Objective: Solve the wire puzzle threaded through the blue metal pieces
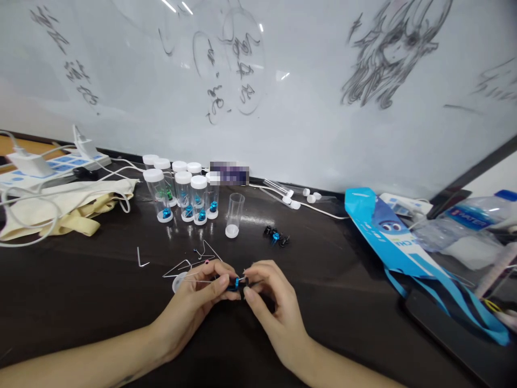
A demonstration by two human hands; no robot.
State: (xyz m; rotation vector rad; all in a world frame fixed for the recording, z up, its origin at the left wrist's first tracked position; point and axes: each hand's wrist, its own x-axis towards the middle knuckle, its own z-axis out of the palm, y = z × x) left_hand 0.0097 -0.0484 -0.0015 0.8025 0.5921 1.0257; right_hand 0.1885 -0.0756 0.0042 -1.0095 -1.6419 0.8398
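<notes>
Tubes point(199, 196) hold blue parts point(201, 215); left fingers point(221, 281), right fingers point(252, 297) clamped on blue-black piece point(236, 284).

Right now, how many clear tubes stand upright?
9: three capped tubes at the front of the cluster, five capped ones behind them, one open tube apart to the right. Others may be hidden behind.

Pinching with left hand point(208, 291) and right hand point(272, 302) side by side, angling forearms point(109, 350) toward the grip.
</notes>
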